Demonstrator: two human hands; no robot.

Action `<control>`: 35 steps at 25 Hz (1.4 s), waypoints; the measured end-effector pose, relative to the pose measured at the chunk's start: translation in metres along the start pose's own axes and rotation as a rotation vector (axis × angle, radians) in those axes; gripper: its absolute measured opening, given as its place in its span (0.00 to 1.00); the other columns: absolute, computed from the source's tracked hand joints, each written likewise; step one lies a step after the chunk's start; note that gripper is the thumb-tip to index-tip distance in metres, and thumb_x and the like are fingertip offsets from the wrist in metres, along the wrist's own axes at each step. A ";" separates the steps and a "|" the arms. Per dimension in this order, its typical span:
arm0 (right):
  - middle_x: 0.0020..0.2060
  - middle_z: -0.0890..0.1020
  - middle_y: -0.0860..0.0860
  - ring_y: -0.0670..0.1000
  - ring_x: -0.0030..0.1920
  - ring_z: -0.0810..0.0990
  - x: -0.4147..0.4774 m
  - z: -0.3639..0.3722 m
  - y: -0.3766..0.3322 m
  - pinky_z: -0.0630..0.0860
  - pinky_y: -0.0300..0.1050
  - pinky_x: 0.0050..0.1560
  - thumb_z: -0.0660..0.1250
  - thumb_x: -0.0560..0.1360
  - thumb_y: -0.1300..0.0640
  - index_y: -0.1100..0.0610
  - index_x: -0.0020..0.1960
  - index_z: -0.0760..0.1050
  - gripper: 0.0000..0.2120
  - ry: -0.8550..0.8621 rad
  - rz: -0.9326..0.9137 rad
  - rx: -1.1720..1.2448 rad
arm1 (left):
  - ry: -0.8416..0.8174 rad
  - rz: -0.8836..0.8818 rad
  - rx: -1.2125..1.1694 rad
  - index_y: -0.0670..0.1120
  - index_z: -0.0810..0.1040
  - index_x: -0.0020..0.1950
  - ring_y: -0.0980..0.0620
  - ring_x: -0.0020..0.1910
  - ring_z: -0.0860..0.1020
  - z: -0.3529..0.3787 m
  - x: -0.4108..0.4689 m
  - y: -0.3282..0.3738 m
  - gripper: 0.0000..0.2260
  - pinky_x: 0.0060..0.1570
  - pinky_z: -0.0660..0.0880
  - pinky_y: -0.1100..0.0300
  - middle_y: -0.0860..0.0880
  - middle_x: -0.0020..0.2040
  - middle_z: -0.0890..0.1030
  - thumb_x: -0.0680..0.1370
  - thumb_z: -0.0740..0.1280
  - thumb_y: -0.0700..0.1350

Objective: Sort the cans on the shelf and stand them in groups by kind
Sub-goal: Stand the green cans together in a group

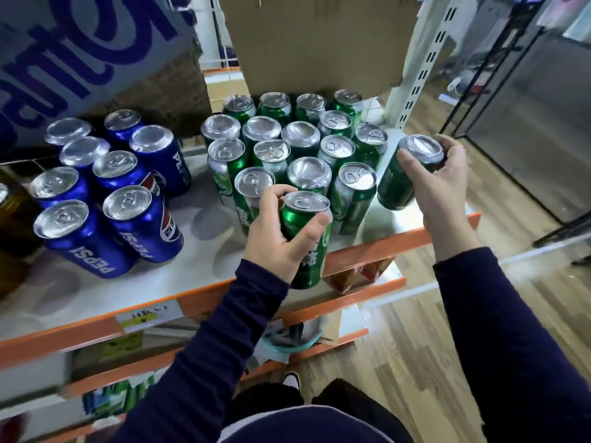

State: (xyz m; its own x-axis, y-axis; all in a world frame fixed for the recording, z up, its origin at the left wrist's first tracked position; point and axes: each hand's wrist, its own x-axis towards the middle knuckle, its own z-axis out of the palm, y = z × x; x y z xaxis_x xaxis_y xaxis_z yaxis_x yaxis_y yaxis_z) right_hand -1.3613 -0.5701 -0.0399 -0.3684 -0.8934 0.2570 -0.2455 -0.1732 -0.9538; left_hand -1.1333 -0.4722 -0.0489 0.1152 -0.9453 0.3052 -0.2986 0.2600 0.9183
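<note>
Several blue Pepsi cans [127, 219] stand grouped at the left of the white shelf [198, 251], well apart from a tight cluster of green cans [308, 174] in the middle, in front of a cardboard box [313, 43]. At the shelf's orange front edge we see the left hand [278, 238] wrapped round the front can [292, 219], a green one just before the cluster. Farther right, the right hand [438, 187] grips the tilted can [395, 183], also green, by its top, beside the cluster's right side
</note>
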 end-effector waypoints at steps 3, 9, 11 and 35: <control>0.55 0.78 0.54 0.48 0.54 0.79 0.048 0.012 0.005 0.76 0.48 0.59 0.76 0.67 0.54 0.57 0.60 0.69 0.26 -0.042 -0.010 -0.016 | 0.047 -0.015 0.015 0.49 0.68 0.55 0.65 0.40 0.78 0.011 0.002 0.002 0.24 0.38 0.71 0.73 0.61 0.40 0.78 0.67 0.66 0.63; 0.53 0.78 0.50 0.45 0.50 0.79 0.109 0.043 0.013 0.77 0.39 0.54 0.76 0.69 0.55 0.58 0.64 0.70 0.27 -0.310 -0.021 -0.017 | 0.164 -0.071 0.088 0.51 0.68 0.55 0.66 0.44 0.78 0.039 -0.003 0.012 0.25 0.40 0.72 0.73 0.68 0.46 0.77 0.66 0.66 0.64; 0.51 0.78 0.45 0.37 0.47 0.77 0.113 0.046 0.022 0.74 0.30 0.48 0.73 0.73 0.52 0.57 0.65 0.71 0.23 -0.449 -0.005 -0.033 | 0.198 -0.075 0.090 0.52 0.68 0.55 0.65 0.44 0.78 0.052 -0.005 0.017 0.24 0.41 0.73 0.72 0.67 0.46 0.78 0.66 0.66 0.64; 0.52 0.82 0.53 0.55 0.55 0.78 0.051 -0.076 0.099 0.72 0.45 0.53 0.68 0.74 0.58 0.57 0.56 0.79 0.11 -0.697 -0.489 -0.583 | 0.126 -0.074 1.215 0.48 0.74 0.61 0.46 0.60 0.68 0.155 0.071 0.047 0.32 0.59 0.59 0.51 0.48 0.58 0.73 0.68 0.63 0.70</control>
State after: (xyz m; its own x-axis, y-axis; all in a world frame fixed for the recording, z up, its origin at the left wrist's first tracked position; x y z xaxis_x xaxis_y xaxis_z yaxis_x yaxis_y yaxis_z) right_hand -1.4728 -0.6009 -0.1093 0.4446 -0.8532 0.2728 -0.6936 -0.5206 -0.4978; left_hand -1.2861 -0.5571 -0.0229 0.2405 -0.9067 0.3465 -0.9699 -0.2104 0.1226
